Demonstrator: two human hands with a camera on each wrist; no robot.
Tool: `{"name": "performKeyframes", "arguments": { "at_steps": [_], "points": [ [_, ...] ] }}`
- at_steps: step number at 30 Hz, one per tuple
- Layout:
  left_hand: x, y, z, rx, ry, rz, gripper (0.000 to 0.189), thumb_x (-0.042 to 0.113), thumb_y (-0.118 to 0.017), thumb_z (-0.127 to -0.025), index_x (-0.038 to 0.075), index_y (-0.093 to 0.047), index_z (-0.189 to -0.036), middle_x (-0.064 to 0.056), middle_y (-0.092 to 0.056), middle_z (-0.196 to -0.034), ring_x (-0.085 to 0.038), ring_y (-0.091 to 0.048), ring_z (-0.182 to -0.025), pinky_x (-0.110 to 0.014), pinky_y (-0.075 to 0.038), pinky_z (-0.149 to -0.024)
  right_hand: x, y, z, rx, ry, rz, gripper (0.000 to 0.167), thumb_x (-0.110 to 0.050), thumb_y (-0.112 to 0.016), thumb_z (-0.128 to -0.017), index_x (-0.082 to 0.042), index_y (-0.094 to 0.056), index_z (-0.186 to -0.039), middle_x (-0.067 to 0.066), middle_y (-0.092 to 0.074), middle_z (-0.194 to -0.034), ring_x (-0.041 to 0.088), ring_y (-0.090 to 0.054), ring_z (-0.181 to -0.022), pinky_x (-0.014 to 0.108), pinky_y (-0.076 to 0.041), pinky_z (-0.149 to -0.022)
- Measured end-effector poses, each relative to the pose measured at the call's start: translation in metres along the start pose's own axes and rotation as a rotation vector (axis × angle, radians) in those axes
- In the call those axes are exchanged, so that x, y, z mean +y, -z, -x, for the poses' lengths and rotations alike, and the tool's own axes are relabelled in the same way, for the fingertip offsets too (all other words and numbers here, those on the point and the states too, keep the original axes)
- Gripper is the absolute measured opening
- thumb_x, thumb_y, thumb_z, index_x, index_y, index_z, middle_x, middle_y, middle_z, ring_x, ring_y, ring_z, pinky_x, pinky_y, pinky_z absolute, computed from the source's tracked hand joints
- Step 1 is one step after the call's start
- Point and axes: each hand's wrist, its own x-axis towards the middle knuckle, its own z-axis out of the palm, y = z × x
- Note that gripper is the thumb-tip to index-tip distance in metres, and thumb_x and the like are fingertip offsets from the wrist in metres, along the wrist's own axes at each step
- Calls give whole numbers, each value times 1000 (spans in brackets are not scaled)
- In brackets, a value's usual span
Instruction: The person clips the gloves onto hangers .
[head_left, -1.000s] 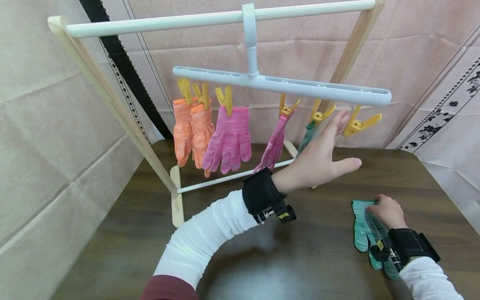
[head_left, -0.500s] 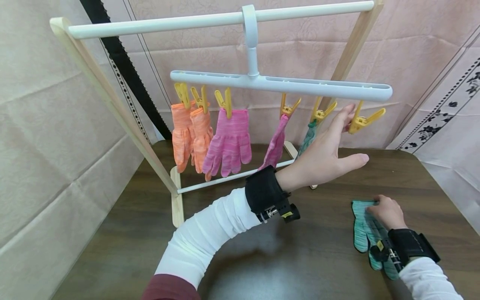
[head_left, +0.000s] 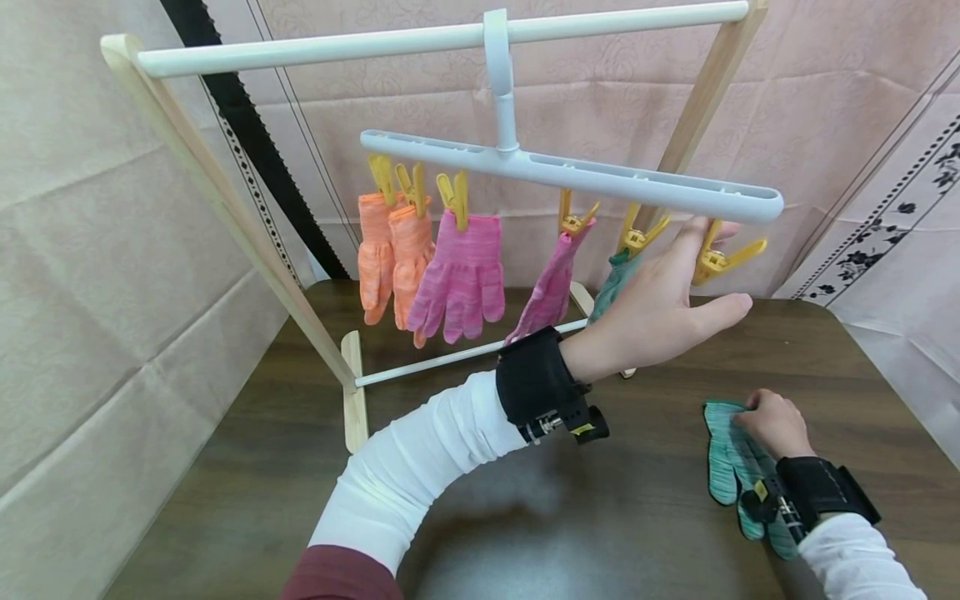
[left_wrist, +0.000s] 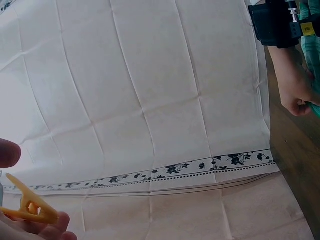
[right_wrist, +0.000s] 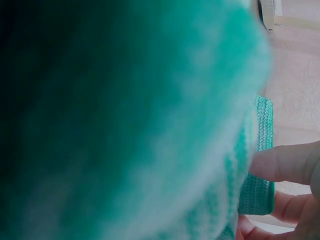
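Observation:
My left hand reaches up under the right end of the light blue hanger. Its fingers pass behind the rightmost yellow clothespin, which has nothing clipped in it, while the thumb stands apart. In the left wrist view that clothespin lies against the fingers. Down on the table at right, my right hand pinches the cuff of a green knitted glove. The right wrist view shows the thumb on the cuff; blurred green fabric covers much of that picture.
Orange gloves, a pink glove, another pink glove and a green glove hang from yellow clothespins. A wooden rack with a white top bar carries the hanger over the brown table.
My left hand has moved a little right, its fingers going from beside the clothespin to behind it. The hanger has swung slightly with its gloves. My right hand stays on the glove.

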Motion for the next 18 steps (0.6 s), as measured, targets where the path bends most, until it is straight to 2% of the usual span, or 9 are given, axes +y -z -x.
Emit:
{"name": "performKeyframes", "arguments": {
  "at_steps": [3,9,16,18],
  "points": [
    [1,-1,0,0,8,66,67,14,-56,-84,10,-17,-138,-4,-35,-136,-1,-33,-122,-10,-27,-95,0,-1,1,4,15,-4,22,-13,-57,-78,6,-49,-85,13,-46,-72,25,-43,-67,30,-29,-55],
    [6,0,0,-2,22,215,57,9,-54,-85,9,-23,-133,-8,-38,-132,-6,-45,-116,-11,-36,-88,1,-2,0,14,62,22,32,-12,-57,-78,13,-52,-98,27,-53,-90,32,-46,-75,37,-35,-62],
    [20,4,3,-31,11,203,48,7,-50,-88,8,-26,-130,-11,-51,-126,-8,-46,-115,-11,-32,-91,2,-2,-1,16,72,35,33,-13,-57,-78,13,-53,-99,30,-54,-93,34,-48,-77,41,-36,-64],
    [23,5,3,-37,18,204,42,7,-49,-88,5,-31,-126,-11,-53,-122,-6,-47,-110,-9,-33,-88,3,-2,-1,14,74,38,34,-13,-57,-78,13,-53,-99,30,-54,-94,35,-48,-78,42,-37,-65]
  ]
}}
